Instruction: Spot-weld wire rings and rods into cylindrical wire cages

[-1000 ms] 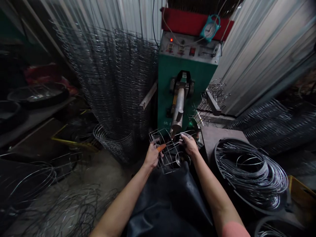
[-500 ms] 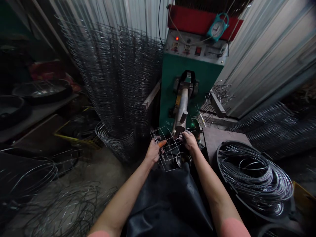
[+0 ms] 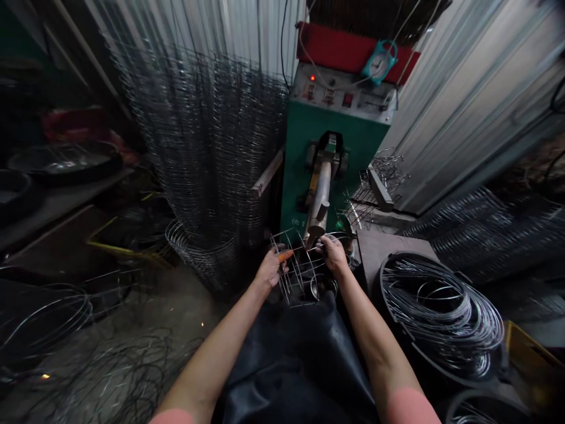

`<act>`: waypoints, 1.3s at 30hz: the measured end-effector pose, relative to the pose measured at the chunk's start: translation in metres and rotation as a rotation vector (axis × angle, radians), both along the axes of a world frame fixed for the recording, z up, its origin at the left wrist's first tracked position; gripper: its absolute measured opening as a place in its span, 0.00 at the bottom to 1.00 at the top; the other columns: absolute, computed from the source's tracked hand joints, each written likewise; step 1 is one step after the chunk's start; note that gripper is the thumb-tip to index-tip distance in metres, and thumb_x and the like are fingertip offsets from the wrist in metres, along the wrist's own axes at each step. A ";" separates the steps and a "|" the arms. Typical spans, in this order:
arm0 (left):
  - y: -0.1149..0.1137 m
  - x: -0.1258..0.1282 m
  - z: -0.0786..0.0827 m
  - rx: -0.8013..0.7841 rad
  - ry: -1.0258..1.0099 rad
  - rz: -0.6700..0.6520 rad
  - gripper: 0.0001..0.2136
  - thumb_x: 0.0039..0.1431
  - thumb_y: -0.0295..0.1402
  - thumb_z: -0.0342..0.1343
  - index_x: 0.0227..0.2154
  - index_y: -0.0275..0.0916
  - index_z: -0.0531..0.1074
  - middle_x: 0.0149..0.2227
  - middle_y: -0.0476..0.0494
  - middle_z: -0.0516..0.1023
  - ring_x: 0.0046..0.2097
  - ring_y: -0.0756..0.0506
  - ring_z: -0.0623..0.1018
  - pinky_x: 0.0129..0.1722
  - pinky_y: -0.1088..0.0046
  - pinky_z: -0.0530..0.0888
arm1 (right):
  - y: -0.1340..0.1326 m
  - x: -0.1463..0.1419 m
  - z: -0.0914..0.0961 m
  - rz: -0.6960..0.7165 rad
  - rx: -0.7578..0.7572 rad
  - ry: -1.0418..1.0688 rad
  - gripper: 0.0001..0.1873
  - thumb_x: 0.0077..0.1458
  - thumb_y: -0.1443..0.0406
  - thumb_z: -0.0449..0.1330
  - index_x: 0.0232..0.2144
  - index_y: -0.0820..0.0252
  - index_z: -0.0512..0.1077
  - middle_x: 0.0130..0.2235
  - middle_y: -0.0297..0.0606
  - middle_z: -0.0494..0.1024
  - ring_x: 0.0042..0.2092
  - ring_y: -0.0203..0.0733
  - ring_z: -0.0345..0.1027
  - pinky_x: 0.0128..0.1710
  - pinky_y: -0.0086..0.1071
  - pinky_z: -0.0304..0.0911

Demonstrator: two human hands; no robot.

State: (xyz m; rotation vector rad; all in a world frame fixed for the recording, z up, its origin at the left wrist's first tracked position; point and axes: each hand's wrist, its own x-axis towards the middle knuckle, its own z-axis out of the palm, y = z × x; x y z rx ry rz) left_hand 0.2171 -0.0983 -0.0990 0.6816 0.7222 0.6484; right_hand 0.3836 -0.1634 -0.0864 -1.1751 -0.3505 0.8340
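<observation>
Two-handed, held a wire frame (image 3: 298, 271) just beneath the tip of a metal arm (image 3: 321, 191) on a green machine (image 3: 293, 153). Gripped frame's left side in closed left hand (image 3: 268, 270), with something orange (image 3: 285, 256) at the thumb; pinched upper right edge, beside arm's tip, between thumb and fingertips of right hand (image 3: 334, 257).

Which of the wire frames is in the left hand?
The small wire grid by the metal arm, gripped in the left hand; the tall stacked frames stand apart, left of the green machine.
</observation>
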 end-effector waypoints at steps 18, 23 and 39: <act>-0.055 -0.104 0.002 -0.470 -0.279 -0.119 0.07 0.54 0.22 0.51 0.37 0.32 0.66 0.20 0.56 0.54 0.15 0.62 0.53 0.11 0.90 0.50 | -0.180 0.004 0.023 -0.241 -0.362 -0.920 0.26 0.42 0.53 0.62 0.43 0.58 0.70 0.42 0.42 0.75 0.42 0.46 0.68 0.43 0.39 0.62; -0.053 -0.123 -0.002 -0.296 -0.246 -0.196 0.13 0.52 0.26 0.55 0.42 0.33 0.68 0.24 0.50 0.64 0.19 0.57 0.65 0.15 0.85 0.63 | -0.188 -0.006 0.032 -0.178 -0.239 -0.843 0.18 0.46 0.51 0.57 0.33 0.56 0.75 0.31 0.38 0.77 0.34 0.44 0.69 0.36 0.37 0.64; -0.035 -0.079 0.134 1.097 0.110 -0.132 0.18 0.41 0.26 0.63 0.39 0.44 0.76 0.29 0.47 0.69 0.38 0.48 0.71 0.40 0.78 0.68 | -0.114 -0.060 0.128 0.162 -0.030 -0.781 0.11 0.40 0.60 0.66 0.30 0.59 0.76 0.26 0.31 0.75 0.29 0.36 0.66 0.30 0.28 0.62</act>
